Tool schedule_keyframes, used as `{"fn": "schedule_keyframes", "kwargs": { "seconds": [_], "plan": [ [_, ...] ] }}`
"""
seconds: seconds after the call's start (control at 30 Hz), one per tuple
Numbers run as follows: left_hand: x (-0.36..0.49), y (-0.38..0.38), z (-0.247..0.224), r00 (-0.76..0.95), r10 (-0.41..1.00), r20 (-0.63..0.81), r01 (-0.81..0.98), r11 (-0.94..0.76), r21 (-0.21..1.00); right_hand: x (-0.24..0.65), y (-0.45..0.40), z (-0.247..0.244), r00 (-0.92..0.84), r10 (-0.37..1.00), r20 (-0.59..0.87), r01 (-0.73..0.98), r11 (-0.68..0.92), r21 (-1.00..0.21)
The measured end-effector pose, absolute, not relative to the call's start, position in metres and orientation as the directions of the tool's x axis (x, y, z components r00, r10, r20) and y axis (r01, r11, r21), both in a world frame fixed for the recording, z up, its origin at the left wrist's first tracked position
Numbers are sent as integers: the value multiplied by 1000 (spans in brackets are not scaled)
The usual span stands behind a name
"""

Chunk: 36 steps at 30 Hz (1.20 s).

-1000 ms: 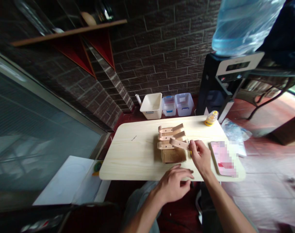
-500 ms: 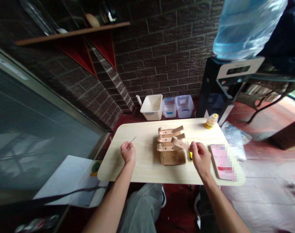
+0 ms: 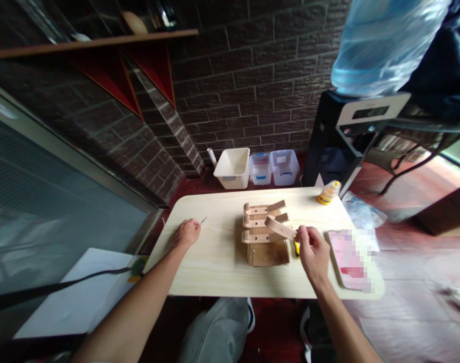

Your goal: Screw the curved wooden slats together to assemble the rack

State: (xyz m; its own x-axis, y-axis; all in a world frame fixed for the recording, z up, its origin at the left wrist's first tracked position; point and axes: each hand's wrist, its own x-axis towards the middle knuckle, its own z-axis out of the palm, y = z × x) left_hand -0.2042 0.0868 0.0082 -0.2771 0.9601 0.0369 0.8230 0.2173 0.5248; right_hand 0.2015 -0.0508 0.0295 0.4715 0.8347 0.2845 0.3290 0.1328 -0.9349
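On the pale table (image 3: 215, 272) stands a brown cardboard piece (image 3: 268, 254) with three looped tan strips (image 3: 257, 223) lying across it, dark dots on them. My right hand (image 3: 312, 249) pinches the end of another tan strip (image 3: 281, 228), whose looped end hangs over the right side of the others. At the table's left, my left hand (image 3: 188, 232) is closed round a thin dark metal tool (image 3: 203, 220), its tip pointing up and right. A yellow object (image 3: 297, 249) lies partly hidden just left of my right hand.
A phone (image 3: 349, 259) lies at the table's right, and a yellow-capped clear bottle (image 3: 329, 192) at its back right corner. Beyond the table are a cream bin (image 3: 233, 169), two clear bins (image 3: 285, 167) and a water dispenser (image 3: 339, 136). White sheets (image 3: 74, 297) lie at lower left.
My left hand has moved left with the thin tool and turned palm-down nearer the tabletop. My right hand still pinches the strip, nearly in place. The view has shifted slightly.
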Motion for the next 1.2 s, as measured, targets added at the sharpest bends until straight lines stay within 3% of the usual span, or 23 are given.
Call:
{"fn": "schedule_keyframes", "kwargs": {
  "seconds": [0.2, 0.47, 0.63, 0.97, 1.2],
  "plan": [
    [-200, 77, 2, -214, 966, -142, 806, 257, 534, 197, -51, 28, 466, 830, 306, 333, 156, -930],
    [-137, 79, -2, -142, 985, -96, 577, 161, 801, 197, -53, 28, 463, 820, 337, 343, 185, -921],
    [-113, 60, -13, -98, 993, -72, 464, 109, 879, 198, -52, 28, 465, 817, 342, 344, 189, -920],
    [-141, 40, -37, -188, 967, -172, 527, 247, 813, 199, -54, 30, 460, 819, 343, 346, 190, -919],
    [-159, 48, -43, -266, 949, -167, 613, 300, 731, 198, -53, 30, 453, 822, 344, 350, 190, -917]
  ]
}}
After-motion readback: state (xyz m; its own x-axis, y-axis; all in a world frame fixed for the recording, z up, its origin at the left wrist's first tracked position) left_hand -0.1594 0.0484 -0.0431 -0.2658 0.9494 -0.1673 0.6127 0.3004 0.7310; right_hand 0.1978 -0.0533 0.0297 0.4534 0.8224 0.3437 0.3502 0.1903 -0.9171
